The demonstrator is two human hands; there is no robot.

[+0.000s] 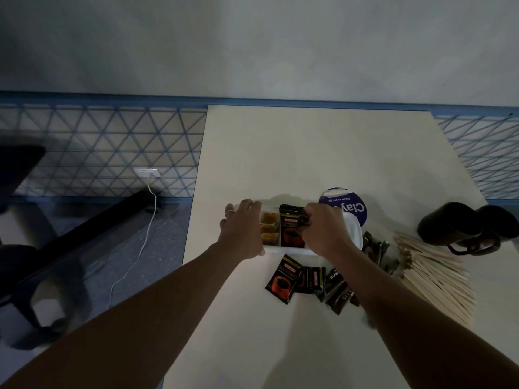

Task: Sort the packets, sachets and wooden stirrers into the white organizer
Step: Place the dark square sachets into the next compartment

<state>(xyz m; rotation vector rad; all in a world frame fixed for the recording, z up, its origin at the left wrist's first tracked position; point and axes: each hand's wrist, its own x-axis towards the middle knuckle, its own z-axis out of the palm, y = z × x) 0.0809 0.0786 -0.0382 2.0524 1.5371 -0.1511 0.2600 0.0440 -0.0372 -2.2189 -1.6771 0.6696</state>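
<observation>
The white organizer (354, 231) sits mid-table. My left hand (243, 228) grips its left end. My right hand (323, 231) holds a black coffee packet (293, 216) over the middle compartment, where more black packets (290, 234) stand. Small yellow-brown sachets (269, 227) fill the left compartment. Several loose black packets (303, 280) lie on the table in front of the organizer, with more (376, 249) to its right. A fan of wooden stirrers (438, 276) lies at the right.
A round white and purple container (352, 206) stands just behind the organizer. Two dark mugs (463, 226) lie near the table's right edge. Left of the table, a white cable (140, 248) and dark furniture legs are on the floor.
</observation>
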